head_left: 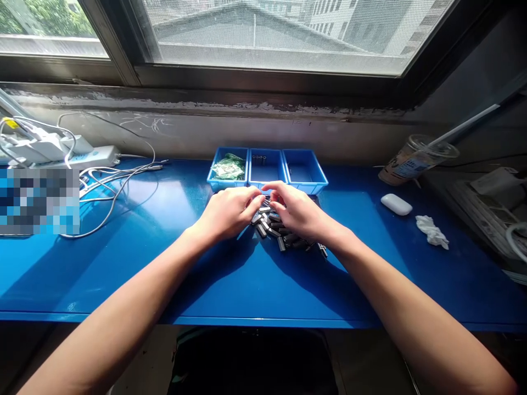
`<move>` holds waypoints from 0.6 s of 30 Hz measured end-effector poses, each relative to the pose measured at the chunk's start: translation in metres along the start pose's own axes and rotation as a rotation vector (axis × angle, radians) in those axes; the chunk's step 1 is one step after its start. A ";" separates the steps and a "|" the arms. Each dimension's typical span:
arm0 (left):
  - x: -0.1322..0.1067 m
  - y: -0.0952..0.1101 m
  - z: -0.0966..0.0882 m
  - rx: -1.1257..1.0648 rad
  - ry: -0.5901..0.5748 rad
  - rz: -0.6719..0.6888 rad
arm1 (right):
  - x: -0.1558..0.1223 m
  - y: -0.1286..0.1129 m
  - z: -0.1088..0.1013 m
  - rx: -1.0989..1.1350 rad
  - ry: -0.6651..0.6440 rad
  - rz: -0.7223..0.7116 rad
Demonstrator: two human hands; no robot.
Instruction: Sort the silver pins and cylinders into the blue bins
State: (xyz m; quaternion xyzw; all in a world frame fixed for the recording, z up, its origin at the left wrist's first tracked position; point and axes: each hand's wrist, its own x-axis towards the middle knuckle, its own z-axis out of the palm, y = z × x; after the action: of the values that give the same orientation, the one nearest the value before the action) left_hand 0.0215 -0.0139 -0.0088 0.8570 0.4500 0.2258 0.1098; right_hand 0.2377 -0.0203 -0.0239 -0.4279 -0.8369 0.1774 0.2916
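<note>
Both left hand and right hand curl half-closed by dark pieces, far blue bins beyond, anything held unclear.

We see a solid blue tabletop and three plain blue bins. We find green packets in one bin and identify the small blocks as black to dark grey with pale glints. We record white for the earphone case, tissue, straw and power strip; brown for the drink. We observe a fine grid pattern on the window screen.
</note>
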 end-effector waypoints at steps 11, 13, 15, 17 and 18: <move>0.001 -0.006 0.003 -0.167 0.252 0.252 | 0.000 -0.017 -0.012 -0.010 0.133 -0.097; -0.001 -0.005 0.001 -0.104 0.296 0.294 | 0.000 -0.018 -0.016 -0.031 0.107 -0.122; -0.002 -0.004 0.000 -0.055 0.305 0.345 | -0.001 -0.017 -0.019 -0.035 0.060 -0.142; -0.004 -0.003 -0.001 -0.030 0.303 0.377 | -0.001 -0.015 -0.022 -0.051 0.017 -0.158; -0.004 -0.003 -0.002 -0.029 0.300 0.391 | -0.001 -0.014 -0.023 -0.065 0.007 -0.173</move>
State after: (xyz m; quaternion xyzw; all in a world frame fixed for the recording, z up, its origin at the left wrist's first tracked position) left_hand 0.0164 -0.0161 -0.0092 0.8829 0.2836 0.3741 0.0082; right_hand 0.2447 -0.0283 0.0007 -0.3637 -0.8750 0.1228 0.2950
